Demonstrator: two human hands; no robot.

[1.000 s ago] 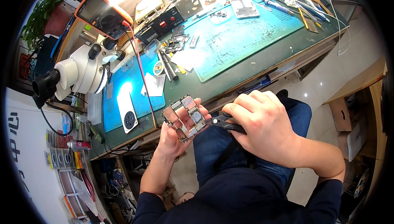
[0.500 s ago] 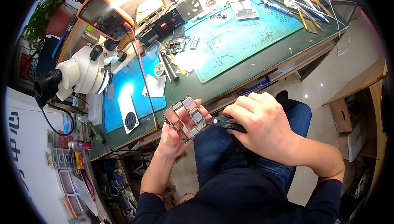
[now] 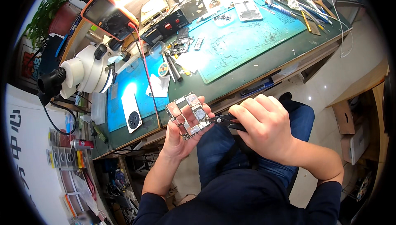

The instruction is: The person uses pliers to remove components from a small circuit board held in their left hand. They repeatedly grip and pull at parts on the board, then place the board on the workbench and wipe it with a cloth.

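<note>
My left hand (image 3: 178, 140) holds a phone circuit board (image 3: 175, 108) by its edges, above my lap and just in front of the bench. The board is frame-shaped, with an opening in the middle and copper and silver shields. My right hand (image 3: 264, 122) is closed round the handles of black-handled nippers (image 3: 226, 120). Their jaws touch or nearly touch the board's right edge; whether they grip it I cannot tell. Fingertips of my left hand show behind the board.
Blue mats (image 3: 247, 39) cover the green bench. On or by it stand a microscope (image 3: 84, 72), an orange multimeter (image 3: 109, 15), a black power unit (image 3: 165, 27), a white phone back cover (image 3: 131, 108) and an opened phone (image 3: 248, 10). A red probe lead (image 3: 145, 66) hangs down toward the bench edge.
The whole view has shifted slightly, moving the bench a little right. The board is tilted a little differently, and the nippers stay at its right edge in my right hand.
</note>
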